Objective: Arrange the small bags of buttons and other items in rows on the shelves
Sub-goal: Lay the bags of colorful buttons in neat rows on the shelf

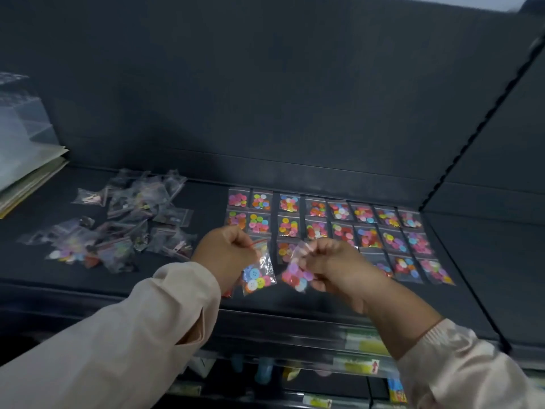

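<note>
head view: in the middle of the frame two clear bags are held up above the dark shelf (295,302). the left hand (227,252) is curled, and the top edge of a bag of blue, white and yellow buttons (258,276) is pinched between its thumb and fingers. the right hand (333,267) is likewise curled, and a bag of pink and purple buttons (296,277) is pinched at its upper corner. both bags hang free and close together over the left end of the laid rows (365,231), which fill the centre right of the frame in three lines. the front line seems unfinished at its left end, though part of it is hidden by the hands. an unsorted heap of bags (126,219) lies at centre left, well apart from the rows.

each bag is held only by a thin slippery edge, so one could be dropped onto the laid bags, which would be knocked out of line. the buttons are bunched low in both bags, so a bag set down could lie crooked or overlap its neighbour. the front line could be brushed by the right hand as it is lowered. a bag placed near the front lip could slide off toward the lower shelf (362,346).
</note>
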{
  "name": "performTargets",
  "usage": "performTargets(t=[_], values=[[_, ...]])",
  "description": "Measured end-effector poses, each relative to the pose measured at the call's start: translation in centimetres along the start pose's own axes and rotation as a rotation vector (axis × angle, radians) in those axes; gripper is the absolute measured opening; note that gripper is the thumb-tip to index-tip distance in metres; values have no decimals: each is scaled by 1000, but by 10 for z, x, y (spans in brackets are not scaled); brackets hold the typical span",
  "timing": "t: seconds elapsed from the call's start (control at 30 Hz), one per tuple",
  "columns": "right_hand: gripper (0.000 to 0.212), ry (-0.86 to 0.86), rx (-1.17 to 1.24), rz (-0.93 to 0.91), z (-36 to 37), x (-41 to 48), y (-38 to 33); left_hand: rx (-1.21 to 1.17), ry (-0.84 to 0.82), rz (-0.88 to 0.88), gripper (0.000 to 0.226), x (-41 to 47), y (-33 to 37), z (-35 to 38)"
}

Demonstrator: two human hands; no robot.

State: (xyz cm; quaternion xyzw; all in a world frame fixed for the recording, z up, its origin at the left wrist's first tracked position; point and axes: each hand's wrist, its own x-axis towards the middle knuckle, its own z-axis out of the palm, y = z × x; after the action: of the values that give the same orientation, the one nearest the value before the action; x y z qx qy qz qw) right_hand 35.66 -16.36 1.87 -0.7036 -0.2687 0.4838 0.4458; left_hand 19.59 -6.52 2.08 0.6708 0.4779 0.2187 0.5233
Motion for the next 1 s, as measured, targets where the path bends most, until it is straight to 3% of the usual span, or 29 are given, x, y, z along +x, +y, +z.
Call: performTargets(t=[0.1,0.3,0.43,0.5,0.57,0.67,0.8,0.9,1.0], values=[[16,-11,-250,-39,-5,2,6,113,-15,19,20,1,-3,1],[25,36,-528,-160,3,10,20,324,-38,58,16,2,-10,15],[52,209,-956,-384,1,3,27,522,-85,136,29,-3,-16,17],[50,246,-1006,-517,0,-3,30,622,-49,246,45,-9,-17,15],[40,222,-1045,-600,1,-8,38,697,-33,395,46,-18,-20,14],[24,132,-1103,-651,2,-14,52,842,-161,534,48,-31,-31,15],[41,30,-1197,-635,4,-15,70,1060,-335,493,62,-41,-47,19],[58,56,-1254,-607,9,-14,75,1076,-353,472,67,-41,-51,21],[51,123,-1334,-600,14,-14,78,1076,-354,474,69,-41,-53,19]])
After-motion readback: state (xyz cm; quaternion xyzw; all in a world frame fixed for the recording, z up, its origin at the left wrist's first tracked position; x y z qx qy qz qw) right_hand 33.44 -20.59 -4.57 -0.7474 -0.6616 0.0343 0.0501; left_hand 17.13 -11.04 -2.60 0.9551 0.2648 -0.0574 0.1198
